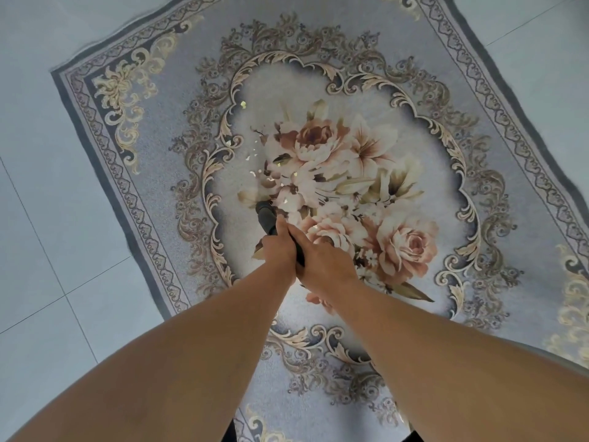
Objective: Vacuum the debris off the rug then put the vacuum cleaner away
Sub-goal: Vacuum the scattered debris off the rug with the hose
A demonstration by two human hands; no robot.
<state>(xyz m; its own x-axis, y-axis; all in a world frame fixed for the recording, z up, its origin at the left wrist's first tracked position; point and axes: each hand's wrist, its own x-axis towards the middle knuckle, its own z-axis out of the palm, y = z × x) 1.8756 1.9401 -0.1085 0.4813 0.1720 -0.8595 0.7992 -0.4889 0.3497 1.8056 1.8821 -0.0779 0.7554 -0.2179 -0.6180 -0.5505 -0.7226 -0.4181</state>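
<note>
We clamp left hand point(276, 250) and right hand point(322, 260) round vacuum nozzle point(267, 215), steering it toward scraps point(280, 178) on rug point(159, 122).

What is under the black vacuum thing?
The flowery rug lies under the vacuum nozzle, with pale debris bits just ahead. Whatever sits right beneath its mouth is covered.

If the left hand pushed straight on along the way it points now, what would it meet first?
Probably the pale debris flakes on the rug, just past the vacuum nozzle that the left hand holds with the right hand; depth is unclear.
</note>
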